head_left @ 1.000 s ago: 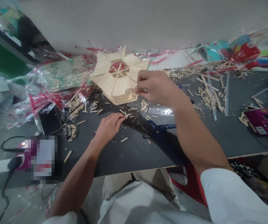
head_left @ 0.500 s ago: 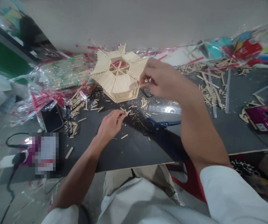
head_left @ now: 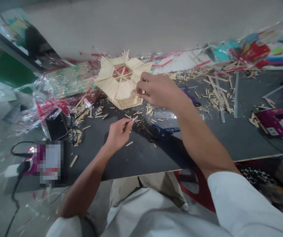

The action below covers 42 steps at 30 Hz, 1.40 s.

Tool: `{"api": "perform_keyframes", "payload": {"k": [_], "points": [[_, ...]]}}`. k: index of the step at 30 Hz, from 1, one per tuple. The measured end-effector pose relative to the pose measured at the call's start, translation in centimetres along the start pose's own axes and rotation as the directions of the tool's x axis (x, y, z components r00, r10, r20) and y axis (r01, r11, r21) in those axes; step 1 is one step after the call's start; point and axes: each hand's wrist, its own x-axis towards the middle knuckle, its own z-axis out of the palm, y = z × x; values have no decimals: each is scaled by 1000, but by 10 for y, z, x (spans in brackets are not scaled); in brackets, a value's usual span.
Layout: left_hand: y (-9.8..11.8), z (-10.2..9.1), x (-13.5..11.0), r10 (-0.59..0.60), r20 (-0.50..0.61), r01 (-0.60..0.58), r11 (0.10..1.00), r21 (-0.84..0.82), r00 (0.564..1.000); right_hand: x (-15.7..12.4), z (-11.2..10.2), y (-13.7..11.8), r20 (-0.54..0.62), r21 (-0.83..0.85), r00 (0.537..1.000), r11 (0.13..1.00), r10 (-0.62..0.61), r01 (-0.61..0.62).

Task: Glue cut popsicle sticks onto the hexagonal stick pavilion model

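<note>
Head view: a star-shaped stick structure [head_left: 126, 90] stands toward the back of the counter [head_left: 134, 164], with the right hand [head_left: 160, 90] at its right front edge. This hand's fingers are curled toward the thumb; whether they grip the structure or a small piece cannot be told. The left hand [head_left: 119, 133] has thumb and forefinger drawn nearly together beside a short stick [head_left: 135, 118]; a firm hold on it cannot be confirmed. Likely faults: a brush of the curled fingers against the thin panels could shift the structure or loosen a stick, and the loose offcuts [head_left: 99, 113] in front could catch beneath its base if it slid. The right forearm, passing above the blue-handled tool [head_left: 165, 131], might snag it if lowered. Hidden or unclear: the right fingertips' contact, part of the clear ruler [head_left: 165, 114] behind the forearm, and whatever lies under the pixelated patch [head_left: 51, 163] at left.
</note>
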Motion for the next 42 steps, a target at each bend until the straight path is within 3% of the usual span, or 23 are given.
{"api": "perform_keyframes", "payload": {"k": [14, 19, 21, 25, 29, 31, 38, 42], "points": [[8, 0, -3, -77, 41, 83, 979, -187, 996, 1, -3, -7, 50, -12, 998, 999, 47, -46], [12, -2, 0, -122, 46, 131, 937, -325, 991, -4, -14, -6, -2, 139, 1000, 990, 11, -11], [16, -1, 2, -144, 61, 155, 864, -479, 988, -7, -19, 0, -79, 201, 997, 980, 16, 0], [28, 4, 7, -206, 151, 249, 626, -739, 967, -12, -25, 20, -192, 259, 979, 966, 60, -9], [47, 11, 15, -228, 338, 407, 458, -790, 913, -13, -27, 35, -247, 227, 965, 973, 92, -35], [60, 14, 22, -222, 377, 437, 410, -801, 899, -12, -24, 38, -263, 206, 958, 977, 113, -58], [95, 25, 59, -328, 332, 383, 105, -918, 884, -2, 1, 44, -303, 331, 930, 938, 207, -101], [93, 32, 67, -329, 326, 359, 45, -932, 886, 3, 9, 41, -205, 460, 949, 879, 240, -123]]}}
